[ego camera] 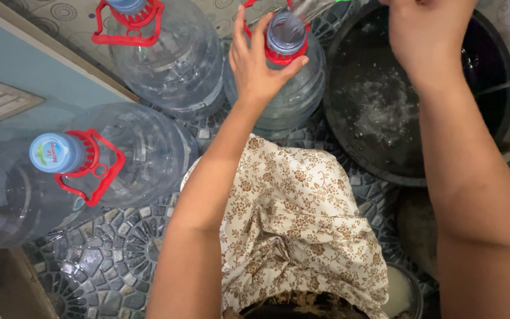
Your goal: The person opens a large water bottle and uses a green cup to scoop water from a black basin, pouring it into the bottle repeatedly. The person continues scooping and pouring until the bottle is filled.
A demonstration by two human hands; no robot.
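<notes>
My left hand (259, 62) grips the neck of a large clear plastic water jug (278, 97) with a red handle ring, standing upright on the patterned floor. My right hand (427, 29) is raised at the top edge beside a black basin (491, 112) holding water. A clear stream or container edge (305, 12) meets the jug's open mouth; what my right hand holds is cut off by the frame. A floral cloth (302, 224) covers my lap below.
A capped jug (119, 159) with a blue lid and red handle stands at left. Another jug (166, 59) stands behind it. A pale blue panel (19, 71) fills the upper left. A small bowl (402, 292) sits at lower right.
</notes>
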